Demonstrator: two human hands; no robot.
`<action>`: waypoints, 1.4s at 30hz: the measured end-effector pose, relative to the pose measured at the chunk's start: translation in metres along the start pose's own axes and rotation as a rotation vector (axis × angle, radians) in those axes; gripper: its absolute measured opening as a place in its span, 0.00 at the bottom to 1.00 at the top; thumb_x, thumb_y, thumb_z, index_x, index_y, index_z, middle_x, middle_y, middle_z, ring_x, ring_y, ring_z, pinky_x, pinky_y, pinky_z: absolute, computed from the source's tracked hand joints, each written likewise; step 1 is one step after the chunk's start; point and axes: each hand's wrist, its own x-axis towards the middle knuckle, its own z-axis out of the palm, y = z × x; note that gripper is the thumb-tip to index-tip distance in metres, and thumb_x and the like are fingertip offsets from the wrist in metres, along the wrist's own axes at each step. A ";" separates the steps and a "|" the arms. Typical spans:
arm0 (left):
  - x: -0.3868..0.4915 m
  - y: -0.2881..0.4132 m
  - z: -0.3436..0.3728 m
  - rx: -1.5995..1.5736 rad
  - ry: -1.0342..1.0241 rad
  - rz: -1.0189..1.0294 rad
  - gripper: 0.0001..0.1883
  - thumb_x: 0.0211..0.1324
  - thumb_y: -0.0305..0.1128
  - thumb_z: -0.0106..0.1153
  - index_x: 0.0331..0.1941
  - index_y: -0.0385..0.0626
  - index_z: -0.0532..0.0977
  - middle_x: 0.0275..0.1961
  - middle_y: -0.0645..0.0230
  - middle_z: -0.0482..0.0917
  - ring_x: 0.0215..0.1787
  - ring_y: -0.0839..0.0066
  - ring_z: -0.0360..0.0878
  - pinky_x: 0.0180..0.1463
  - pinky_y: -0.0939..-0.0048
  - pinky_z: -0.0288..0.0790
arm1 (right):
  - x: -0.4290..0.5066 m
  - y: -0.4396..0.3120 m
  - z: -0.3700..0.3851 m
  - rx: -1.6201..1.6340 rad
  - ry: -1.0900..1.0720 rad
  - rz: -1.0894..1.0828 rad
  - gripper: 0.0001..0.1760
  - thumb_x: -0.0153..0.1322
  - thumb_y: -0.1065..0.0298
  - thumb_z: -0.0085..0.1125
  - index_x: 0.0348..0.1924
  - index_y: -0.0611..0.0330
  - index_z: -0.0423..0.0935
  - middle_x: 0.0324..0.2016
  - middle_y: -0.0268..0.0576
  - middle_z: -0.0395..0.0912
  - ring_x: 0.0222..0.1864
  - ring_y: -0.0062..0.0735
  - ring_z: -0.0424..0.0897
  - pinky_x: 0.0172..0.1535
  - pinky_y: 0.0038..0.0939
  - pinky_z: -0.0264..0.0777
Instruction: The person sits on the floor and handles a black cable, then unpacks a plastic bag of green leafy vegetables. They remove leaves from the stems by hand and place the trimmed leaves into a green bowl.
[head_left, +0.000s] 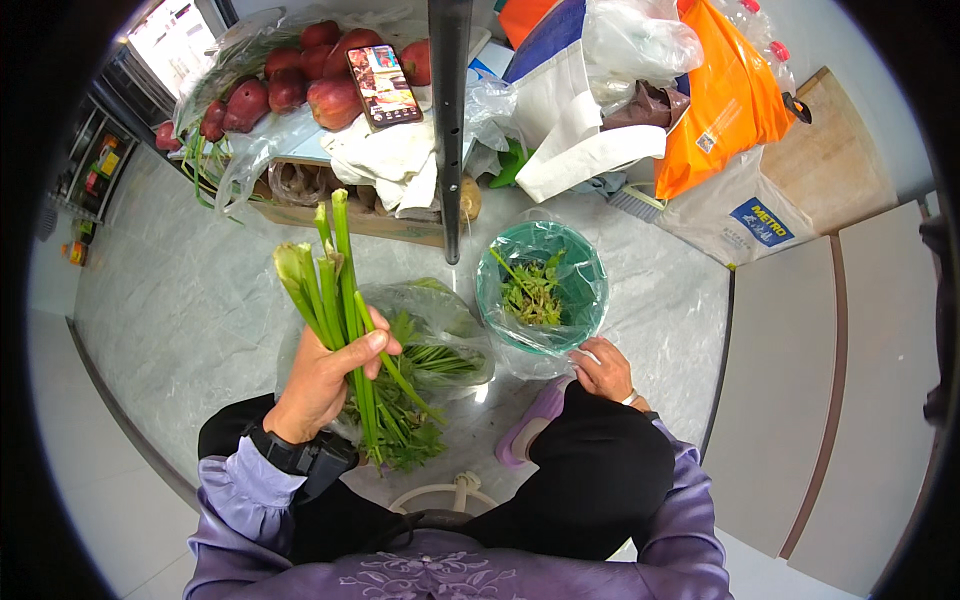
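My left hand (330, 375) grips a bunch of green celery stalks (343, 285), cut ends up and leaves (409, 446) hanging down between my knees. Behind the bunch, a clear plastic bag (469, 349) on the floor holds more thin green stalks (442, 360). My right hand (606, 369) is at the near right rim of a green bin (595, 259), fingers closed on its clear plastic liner (536, 343). Leafy green scraps (534, 292) lie inside the bin.
A dark metal post (450, 150) stands beyond the bin. Behind it, a cardboard box (352, 221) and red-skinned vegetables (289, 90) are grouped near a lit phone (384, 86). At right are an orange bag (724, 97), a white tote (551, 112) and grey cabinet doors (780, 375).
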 end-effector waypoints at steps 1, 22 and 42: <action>0.000 0.000 0.000 0.002 0.001 -0.001 0.11 0.55 0.33 0.61 0.41 0.44 0.72 0.31 0.65 0.78 0.25 0.81 0.69 0.30 0.78 0.62 | 0.002 0.001 0.004 -0.033 -0.002 -0.047 0.13 0.57 0.75 0.63 0.36 0.57 0.79 0.36 0.43 0.77 0.38 0.41 0.78 0.44 0.42 0.73; 0.000 0.003 -0.008 -0.007 -0.009 0.083 0.09 0.58 0.31 0.59 0.39 0.39 0.73 0.33 0.63 0.80 0.27 0.81 0.70 0.34 0.77 0.65 | 0.098 0.050 -0.055 0.728 -0.719 0.749 0.11 0.69 0.71 0.55 0.43 0.58 0.82 0.32 0.35 0.84 0.32 0.20 0.81 0.34 0.23 0.76; -0.016 0.015 -0.023 -0.125 0.001 0.147 0.09 0.58 0.31 0.61 0.39 0.40 0.74 0.34 0.63 0.80 0.28 0.82 0.71 0.34 0.79 0.65 | 0.080 -0.090 0.121 1.462 0.338 1.382 0.10 0.70 0.63 0.60 0.32 0.60 0.73 0.25 0.38 0.80 0.16 0.18 0.71 0.16 0.20 0.60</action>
